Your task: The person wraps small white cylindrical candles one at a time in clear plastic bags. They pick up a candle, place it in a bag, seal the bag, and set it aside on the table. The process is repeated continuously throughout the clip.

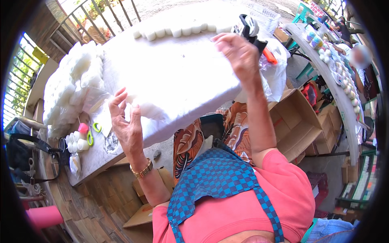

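Nearest the head camera sits the person's own chest in a pink shirt (259,202) under a blue checked apron (214,178); both bare forearms rise from it; the left hand (126,121), with a gold bracelet (142,170) at the wrist, is half open with fingers spread, its fingertips pinching a thin clear plastic bag (148,111) against the near edge of the counter (178,77); the right hand (239,52) is raised higher and further out, fingers curled loosely, and whether its grip closes on anything I cannot tell, as the white glare hides the fingertips; the bag lies just right of the left hand and well below and left of the right hand, its long axis running roughly left to right along the counter edge, so the left hand is the nearer; a row of small white cups (178,30) lines the far edge; stacked white cups in plastic (69,89) are heaped at the left end; green-handled scissors (92,133) lie beside a few loose cups; an open cardboard box (296,121) stands on the floor to the right; another person sits blurred at a second long counter (344,101).
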### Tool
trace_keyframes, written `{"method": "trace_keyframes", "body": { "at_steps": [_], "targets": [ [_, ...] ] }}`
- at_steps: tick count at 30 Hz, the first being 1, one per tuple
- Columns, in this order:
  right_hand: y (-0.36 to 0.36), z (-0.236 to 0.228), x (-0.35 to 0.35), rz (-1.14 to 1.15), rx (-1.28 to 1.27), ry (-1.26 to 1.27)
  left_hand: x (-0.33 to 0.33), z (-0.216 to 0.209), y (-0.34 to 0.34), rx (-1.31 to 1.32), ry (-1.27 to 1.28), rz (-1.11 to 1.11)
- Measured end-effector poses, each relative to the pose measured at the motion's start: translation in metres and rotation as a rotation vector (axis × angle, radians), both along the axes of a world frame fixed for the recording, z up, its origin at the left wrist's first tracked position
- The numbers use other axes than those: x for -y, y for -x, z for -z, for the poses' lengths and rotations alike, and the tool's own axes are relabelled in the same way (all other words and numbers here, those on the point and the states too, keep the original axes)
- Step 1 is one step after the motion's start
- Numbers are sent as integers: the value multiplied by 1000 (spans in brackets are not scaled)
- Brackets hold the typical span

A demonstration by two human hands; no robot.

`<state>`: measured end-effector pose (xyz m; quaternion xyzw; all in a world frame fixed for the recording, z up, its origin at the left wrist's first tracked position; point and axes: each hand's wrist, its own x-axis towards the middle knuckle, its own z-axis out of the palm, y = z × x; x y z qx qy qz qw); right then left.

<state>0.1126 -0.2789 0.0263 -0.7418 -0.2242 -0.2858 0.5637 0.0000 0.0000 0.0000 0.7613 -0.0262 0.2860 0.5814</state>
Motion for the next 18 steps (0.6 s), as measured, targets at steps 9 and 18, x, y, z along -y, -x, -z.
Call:
{"method": "trace_keyframes", "body": {
  "at_steps": [9, 18],
  "targets": [
    [-92, 20, 171, 514, -302, 232, 27, -4, 1, -26, 88, -58],
    [-97, 19, 172, 236, -580, -109, 28, 0, -1, -2, -25, -144]
  ]
}}
